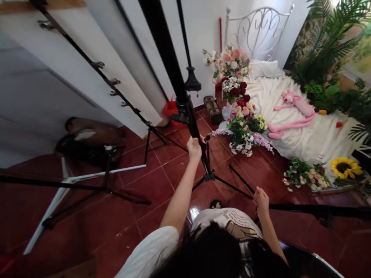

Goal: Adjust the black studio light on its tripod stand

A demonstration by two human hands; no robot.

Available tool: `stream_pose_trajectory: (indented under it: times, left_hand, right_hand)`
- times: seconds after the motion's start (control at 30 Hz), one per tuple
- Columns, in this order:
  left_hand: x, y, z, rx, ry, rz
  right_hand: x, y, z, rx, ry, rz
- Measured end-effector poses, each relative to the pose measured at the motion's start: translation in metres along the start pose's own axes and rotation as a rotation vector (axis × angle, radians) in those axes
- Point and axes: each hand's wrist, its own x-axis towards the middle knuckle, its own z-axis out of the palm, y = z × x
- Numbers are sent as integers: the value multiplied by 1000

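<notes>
My left hand (pixel 194 149) is closed at the black pole of a light stand (pixel 163 40), just below its locking collar (pixel 180 116). The stand rises toward the upper left, its legs spread on the floor. Lower and to the right, my right hand (pixel 262 201) is closed in a fist by the end of one stand leg (pixel 238 190). What lies inside its fingers is hidden. Another black pole (pixel 316 207) stretches from beside that hand to the right edge. A black hanging fitting (pixel 192 79) is behind the first pole.
A draped white bed (pixel 263 94) holds a pink plush toy (pixel 300 113). Flower bunches (pixel 242 119) and sunflowers (pixel 345 168) stand around it. More stands (pixel 104 187), a clip-hung backdrop bar (pixel 90 56) and a dark bag (pixel 92 140) occupy the left. A red bag (pixel 170 109) sits by the wall.
</notes>
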Motion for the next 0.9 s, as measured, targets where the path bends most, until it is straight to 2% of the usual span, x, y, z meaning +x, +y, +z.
stream_pose_trajectory:
  times: [0.13,0.3,0.43,0.6,0.67,0.73,0.9]
  left_hand:
    - [-1,-5,6,69,71,28]
    - [-3,-15,10,189,133,18]
    - [-3,-18,9,237,126,60]
    - [-2,-19,9,332,168,106]
    - [-2,-20,9,353,193,127]
    - [-1,-21,8,357,196,147]
    - [0,-23,7,336,169,161]
  right_hand:
    - [11,-13,31,-103,-143,31]
    - [38,-40,98,-300,-416,-91]
    - [61,-64,160,-495,-590,-363]
    - [77,-89,226,-848,-752,-878]
    - [82,-92,245,-1020,-771,-1024]
    - [89,-90,259,-1161,-780,-1083]
    - [106,-93,278,-1425,-894,-1046]
